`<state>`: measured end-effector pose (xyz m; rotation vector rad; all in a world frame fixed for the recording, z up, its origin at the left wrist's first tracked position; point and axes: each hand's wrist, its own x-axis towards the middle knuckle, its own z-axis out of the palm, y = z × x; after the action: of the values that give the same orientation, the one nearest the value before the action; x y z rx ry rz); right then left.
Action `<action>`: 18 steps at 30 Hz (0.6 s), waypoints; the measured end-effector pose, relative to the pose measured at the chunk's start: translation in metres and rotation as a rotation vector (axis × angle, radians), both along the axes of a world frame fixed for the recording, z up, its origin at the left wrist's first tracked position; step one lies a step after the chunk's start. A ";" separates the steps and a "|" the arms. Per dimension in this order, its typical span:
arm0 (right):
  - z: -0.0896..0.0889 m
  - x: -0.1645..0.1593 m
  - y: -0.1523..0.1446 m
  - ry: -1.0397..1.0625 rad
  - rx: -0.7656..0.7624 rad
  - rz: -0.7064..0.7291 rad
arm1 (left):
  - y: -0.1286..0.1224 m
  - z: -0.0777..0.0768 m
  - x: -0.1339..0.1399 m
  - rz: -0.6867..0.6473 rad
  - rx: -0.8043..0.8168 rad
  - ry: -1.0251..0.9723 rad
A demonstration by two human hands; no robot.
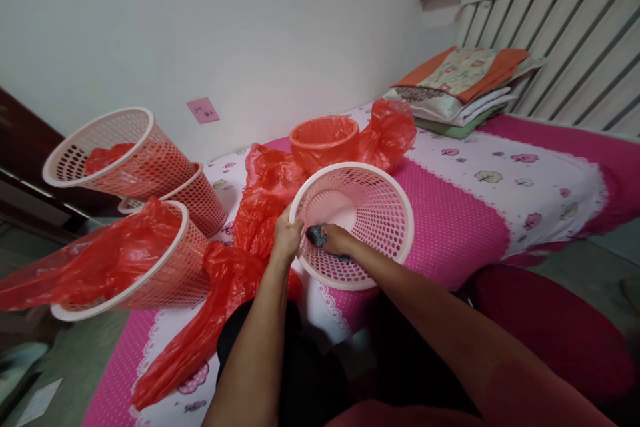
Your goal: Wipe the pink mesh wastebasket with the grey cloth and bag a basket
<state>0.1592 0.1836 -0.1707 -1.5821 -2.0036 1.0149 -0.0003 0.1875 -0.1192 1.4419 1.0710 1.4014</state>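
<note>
A pale pink plastic basket point(385, 227) with holes in its wall lies tilted in front of me, its mouth toward me. My left hand point(289, 233) is closed over the left side of its rim. Inside the basket, my right hand point(336, 240) is closed on a dark grey cloth point(317, 235), which lies against the inner left wall. Part of the cloth shows below the hand too. Crumpled red plastic bags point(255, 213) lie just left of and behind the basket.
Several more pink baskets point(195, 267) with red bags stand at the left. A red-covered basket point(325, 140) sits behind. Folded bedding point(465, 80) is stacked by the white headboard point(565, 47). A dark red round stool point(545, 327) is at my right. The bed point(450, 213) adjoins the wall.
</note>
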 end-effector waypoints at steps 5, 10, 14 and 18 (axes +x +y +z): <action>0.000 0.008 -0.006 0.122 -0.075 -0.034 | -0.001 0.000 0.000 0.004 0.005 -0.018; 0.003 0.009 -0.015 0.297 -0.114 -0.041 | -0.003 0.002 -0.001 0.014 0.003 0.004; 0.003 0.000 -0.032 0.549 -0.179 -0.116 | -0.004 0.005 0.000 0.030 -0.003 0.008; -0.002 -0.010 -0.054 0.651 -0.009 -0.120 | -0.005 0.004 -0.001 0.045 0.007 0.011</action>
<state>0.1495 0.1296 -0.1722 -1.1490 -1.4427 1.2825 -0.0011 0.1829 -0.1150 1.4399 1.1129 1.4322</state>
